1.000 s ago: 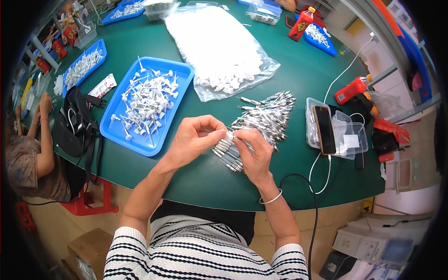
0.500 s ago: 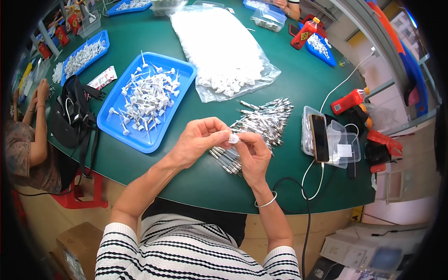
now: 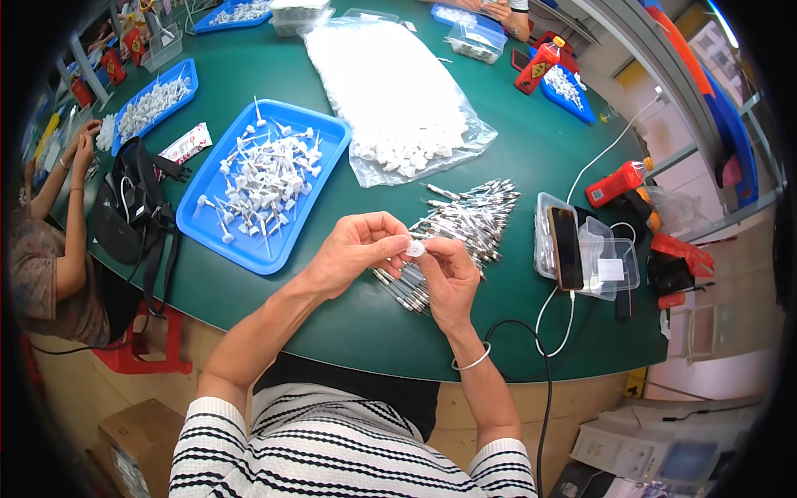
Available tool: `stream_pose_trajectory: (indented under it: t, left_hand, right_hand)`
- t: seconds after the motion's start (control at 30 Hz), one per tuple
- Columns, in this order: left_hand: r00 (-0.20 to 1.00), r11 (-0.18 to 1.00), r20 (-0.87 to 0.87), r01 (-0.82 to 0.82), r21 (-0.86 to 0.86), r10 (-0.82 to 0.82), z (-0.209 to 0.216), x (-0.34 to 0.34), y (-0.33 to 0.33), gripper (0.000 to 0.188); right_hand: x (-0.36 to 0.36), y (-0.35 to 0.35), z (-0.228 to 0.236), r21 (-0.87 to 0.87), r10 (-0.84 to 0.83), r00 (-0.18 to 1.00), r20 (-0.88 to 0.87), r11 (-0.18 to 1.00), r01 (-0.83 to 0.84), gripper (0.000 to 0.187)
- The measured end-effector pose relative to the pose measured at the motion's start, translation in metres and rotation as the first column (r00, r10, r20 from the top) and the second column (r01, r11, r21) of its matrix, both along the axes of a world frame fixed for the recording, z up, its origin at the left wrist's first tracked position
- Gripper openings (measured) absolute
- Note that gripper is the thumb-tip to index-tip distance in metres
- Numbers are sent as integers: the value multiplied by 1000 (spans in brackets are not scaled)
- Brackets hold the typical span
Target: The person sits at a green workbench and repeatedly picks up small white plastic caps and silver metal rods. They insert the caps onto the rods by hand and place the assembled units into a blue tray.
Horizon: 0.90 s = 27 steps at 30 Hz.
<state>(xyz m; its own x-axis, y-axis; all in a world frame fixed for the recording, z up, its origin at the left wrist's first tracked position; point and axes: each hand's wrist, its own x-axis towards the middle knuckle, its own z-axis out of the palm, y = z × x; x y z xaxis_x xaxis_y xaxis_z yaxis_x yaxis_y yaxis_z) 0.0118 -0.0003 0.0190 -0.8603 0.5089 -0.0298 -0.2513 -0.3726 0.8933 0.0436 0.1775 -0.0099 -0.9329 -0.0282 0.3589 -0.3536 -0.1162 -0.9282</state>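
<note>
A small white rounded plastic piece (image 3: 415,248) is between the left hand (image 3: 353,253) and the right hand (image 3: 450,286), the fingers of both pinched narrowly on it, above the green table (image 3: 365,332). Just beyond lies a heap of slim silver-and-white rods (image 3: 477,217). A blue rectangular plastic tray (image 3: 249,264) of white-headed pins (image 3: 270,178) stands to the left; a clear plastic bag (image 3: 374,173) of white pieces (image 3: 419,145) lies farther back
</note>
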Motion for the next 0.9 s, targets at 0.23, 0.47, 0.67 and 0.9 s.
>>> stream_pose_trajectory:
  t: [0.23,0.47,0.67,0.9]
  left_hand:
    - [994,995,-34,-99,5,99,1,1,3,20]
    - [988,995,-136,-86,-52,79,0,3,3,19]
    - [1000,996,-14,-25,81,26,-4,5,9,17]
    - [999,997,27,-22,75,20,-1,5,5,27]
  right_hand:
    - [0,-1,3,59,-80,997,-12,995,81,14]
    - [-1,1,1,97,-92,995,-41,991,96,14]
    - [1,-2,1,-80,-1,1000,30,997,4,13]
    - [1,-2,0,-31,-50,997,56,998,52,17]
